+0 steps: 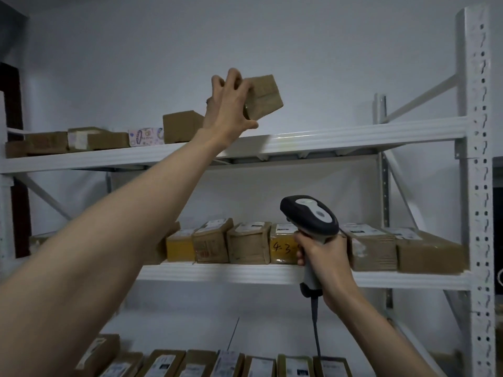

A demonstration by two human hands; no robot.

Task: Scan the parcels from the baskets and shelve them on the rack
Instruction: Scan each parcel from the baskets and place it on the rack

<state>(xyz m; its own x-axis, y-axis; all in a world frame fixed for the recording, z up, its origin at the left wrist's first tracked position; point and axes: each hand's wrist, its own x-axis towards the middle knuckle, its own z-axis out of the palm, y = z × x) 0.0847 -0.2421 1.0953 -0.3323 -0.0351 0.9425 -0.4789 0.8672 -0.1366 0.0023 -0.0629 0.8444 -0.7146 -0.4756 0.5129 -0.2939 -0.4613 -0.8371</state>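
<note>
I see the left hand (231, 104) up high, fingers spread round a small brown taped cardboard parcel (264, 96), tilted above the top shelf of the white metal rack (353, 137), clear of the row at left, I judge to drop beside it; the right hand (324, 257) clasps the grey-and-black handheld scanner (310, 213) low, out of the way.

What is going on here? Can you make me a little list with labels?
left hand: grips a small brown parcel, tilted, above the top shelf
right hand: holds the scanner by its handle
top shelf: parcels on its left part, right part bare
middle shelf: a row of parcels, one yellow parcel marked 4-3
bottom: more labelled parcels
</note>
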